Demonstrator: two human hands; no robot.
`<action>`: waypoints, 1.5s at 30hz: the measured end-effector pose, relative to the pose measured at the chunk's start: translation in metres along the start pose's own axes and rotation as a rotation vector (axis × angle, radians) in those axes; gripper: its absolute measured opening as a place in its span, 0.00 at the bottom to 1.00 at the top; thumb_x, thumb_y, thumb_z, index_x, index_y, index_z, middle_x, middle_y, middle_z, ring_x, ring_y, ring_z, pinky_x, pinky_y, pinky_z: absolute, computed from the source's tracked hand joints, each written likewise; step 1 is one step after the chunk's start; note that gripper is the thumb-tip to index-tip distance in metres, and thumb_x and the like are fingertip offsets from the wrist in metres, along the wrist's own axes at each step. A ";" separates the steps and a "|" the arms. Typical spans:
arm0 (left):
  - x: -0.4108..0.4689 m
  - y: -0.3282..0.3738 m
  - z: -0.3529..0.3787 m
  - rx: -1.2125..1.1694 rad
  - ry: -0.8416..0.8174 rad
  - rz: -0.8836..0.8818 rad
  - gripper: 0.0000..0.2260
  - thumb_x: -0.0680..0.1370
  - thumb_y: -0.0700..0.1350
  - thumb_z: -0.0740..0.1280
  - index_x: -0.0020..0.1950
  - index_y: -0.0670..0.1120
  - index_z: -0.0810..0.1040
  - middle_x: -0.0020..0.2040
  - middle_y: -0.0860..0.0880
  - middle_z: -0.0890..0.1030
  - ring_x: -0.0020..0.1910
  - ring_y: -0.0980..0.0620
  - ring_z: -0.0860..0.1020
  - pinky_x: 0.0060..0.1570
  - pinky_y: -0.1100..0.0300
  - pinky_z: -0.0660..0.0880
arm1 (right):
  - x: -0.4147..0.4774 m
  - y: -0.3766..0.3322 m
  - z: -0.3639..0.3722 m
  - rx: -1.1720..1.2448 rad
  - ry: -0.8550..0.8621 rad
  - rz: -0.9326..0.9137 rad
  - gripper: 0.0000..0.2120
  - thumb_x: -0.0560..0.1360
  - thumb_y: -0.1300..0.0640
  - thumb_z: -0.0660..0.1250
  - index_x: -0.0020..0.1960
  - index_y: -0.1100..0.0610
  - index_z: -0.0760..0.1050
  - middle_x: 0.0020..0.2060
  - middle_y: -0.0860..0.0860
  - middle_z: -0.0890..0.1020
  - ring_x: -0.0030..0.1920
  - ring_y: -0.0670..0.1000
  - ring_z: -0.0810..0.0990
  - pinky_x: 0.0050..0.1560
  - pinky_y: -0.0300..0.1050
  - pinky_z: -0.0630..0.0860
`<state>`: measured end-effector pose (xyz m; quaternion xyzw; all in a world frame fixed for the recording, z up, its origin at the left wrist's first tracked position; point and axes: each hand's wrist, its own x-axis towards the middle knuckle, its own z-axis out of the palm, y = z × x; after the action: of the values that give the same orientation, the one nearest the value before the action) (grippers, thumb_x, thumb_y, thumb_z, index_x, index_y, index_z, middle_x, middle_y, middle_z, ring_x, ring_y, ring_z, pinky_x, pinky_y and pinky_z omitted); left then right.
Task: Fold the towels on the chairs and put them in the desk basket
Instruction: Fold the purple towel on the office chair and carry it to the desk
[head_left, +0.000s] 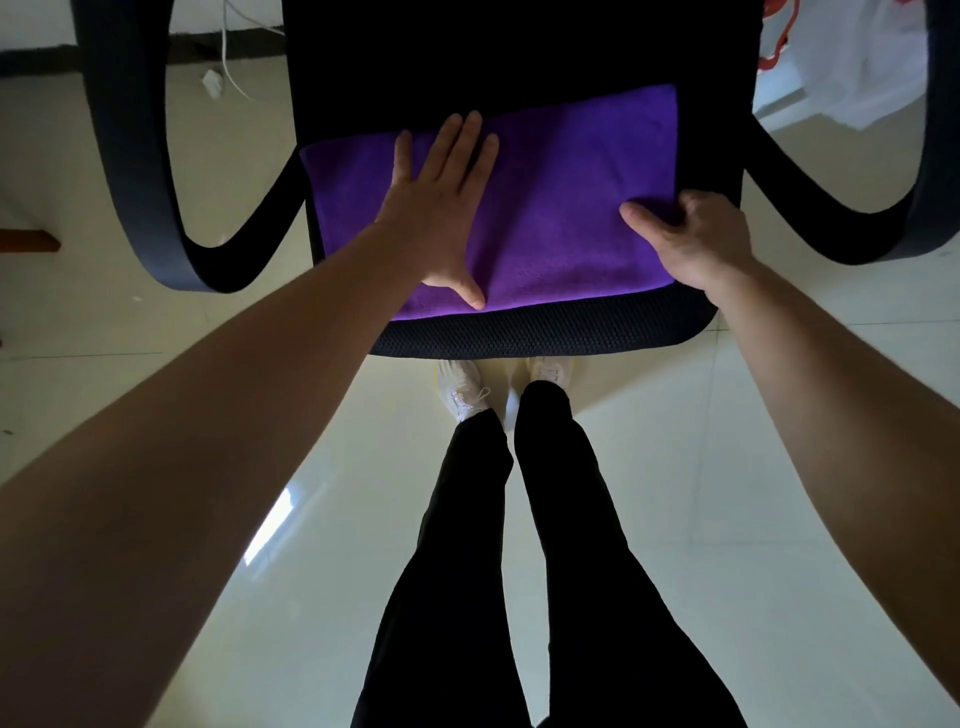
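Note:
A purple towel (561, 208) lies spread flat on the black mesh seat of an office chair (519, 338) straight ahead of me. My left hand (441, 208) rests palm down on the towel's left half, fingers apart and pointing away from me. My right hand (696, 239) grips the towel's right edge, thumb on top and fingers curled over a small bunched fold. The desk basket is not in view.
The chair's curved black armrests loop down on the left (145, 208) and on the right (914, 197). Glossy pale floor tiles (727, 467) surround the chair. A white cable and plug (213, 83) lie on the floor at the back left. White cloth hangs at the back right (857, 62).

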<state>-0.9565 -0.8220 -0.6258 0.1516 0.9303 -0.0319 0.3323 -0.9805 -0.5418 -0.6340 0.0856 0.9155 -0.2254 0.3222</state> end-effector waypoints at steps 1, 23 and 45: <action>0.002 0.004 -0.001 0.010 -0.011 -0.015 0.75 0.49 0.75 0.74 0.79 0.41 0.36 0.80 0.40 0.37 0.79 0.41 0.38 0.71 0.30 0.46 | -0.001 0.000 0.000 0.005 0.002 0.002 0.29 0.75 0.33 0.64 0.52 0.60 0.78 0.49 0.57 0.83 0.52 0.60 0.80 0.50 0.47 0.72; 0.006 0.033 0.001 -0.102 -0.007 -0.069 0.75 0.49 0.74 0.74 0.79 0.41 0.35 0.79 0.40 0.37 0.79 0.41 0.38 0.69 0.28 0.44 | -0.023 0.008 -0.031 0.054 0.151 -0.014 0.23 0.76 0.38 0.67 0.49 0.60 0.75 0.41 0.54 0.78 0.48 0.60 0.80 0.50 0.52 0.74; -0.113 -0.045 0.065 -1.962 0.330 -1.138 0.09 0.80 0.40 0.57 0.56 0.42 0.75 0.41 0.47 0.80 0.37 0.50 0.77 0.37 0.58 0.72 | -0.104 -0.191 0.096 -0.246 -0.133 -0.535 0.16 0.80 0.49 0.62 0.64 0.55 0.74 0.56 0.54 0.80 0.57 0.60 0.79 0.51 0.52 0.75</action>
<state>-0.8483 -0.9044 -0.6071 -0.6133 0.5206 0.5821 0.1186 -0.9044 -0.7564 -0.5667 -0.2134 0.9028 -0.1947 0.3187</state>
